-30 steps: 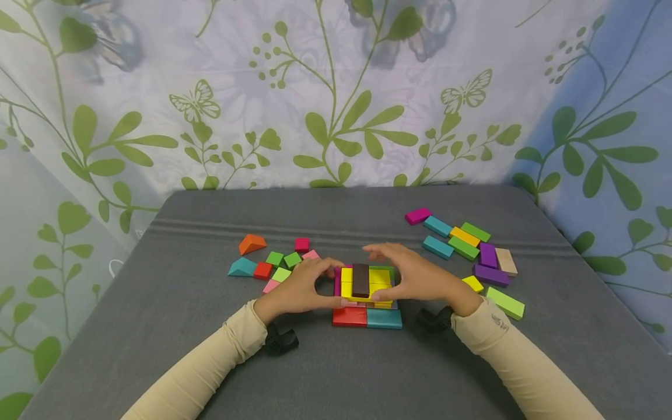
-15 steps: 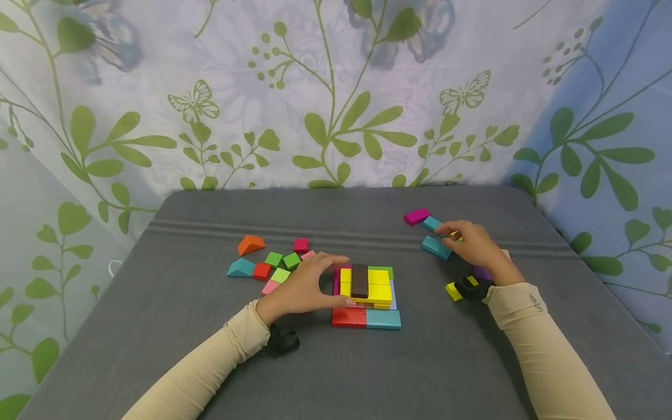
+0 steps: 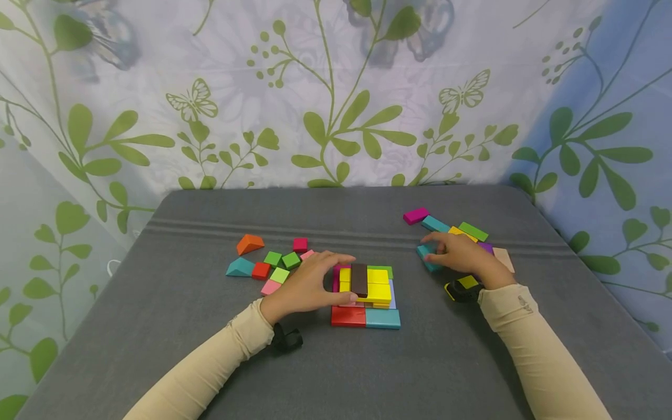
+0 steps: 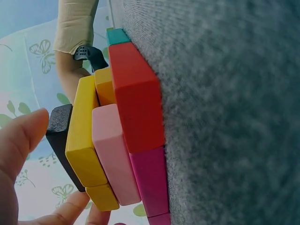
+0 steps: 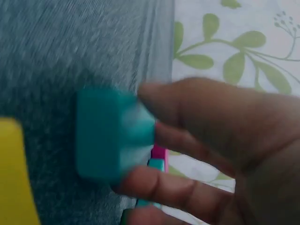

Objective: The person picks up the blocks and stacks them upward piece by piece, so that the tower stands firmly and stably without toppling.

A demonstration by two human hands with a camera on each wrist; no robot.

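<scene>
Fingers of the right hand (image 3: 462, 255) curl round a teal block (image 3: 426, 258), thumb on one side and fingertips on the other, and the right wrist view, though blurred, shows that same teal block (image 5: 112, 133) pinched between them. It sits at the near left edge of the loose pile on the right of the grey table (image 3: 367, 367), just beside another teal block (image 3: 436, 224), with a magenta block (image 3: 416, 215) at the far end and a green block (image 3: 474, 231) and a tan block (image 3: 505, 258) further right. A yellow block (image 3: 467, 282) lies near the wrist.

Over to the left hand (image 3: 307, 286): fingers relaxed and spread, touching the left side of the stacked block tower (image 3: 366, 294) in the middle of the table, thumb against the near edge, gripping nothing. On top lies a dark brown block (image 3: 359, 279) across yellow blocks (image 3: 379, 284); at the base, on the near side, a red block (image 3: 349, 315) touches a teal base block (image 3: 382, 318). The left wrist view shows the layers close up: red block (image 4: 136, 98) on the cloth, pink block (image 4: 110, 150) above it, yellow above that.

Left of the tower lie scattered small pieces: an orange wedge (image 3: 249, 243), a teal wedge (image 3: 240, 268), a small red cube (image 3: 260, 270) and 2 green cubes (image 3: 282, 259).
</scene>
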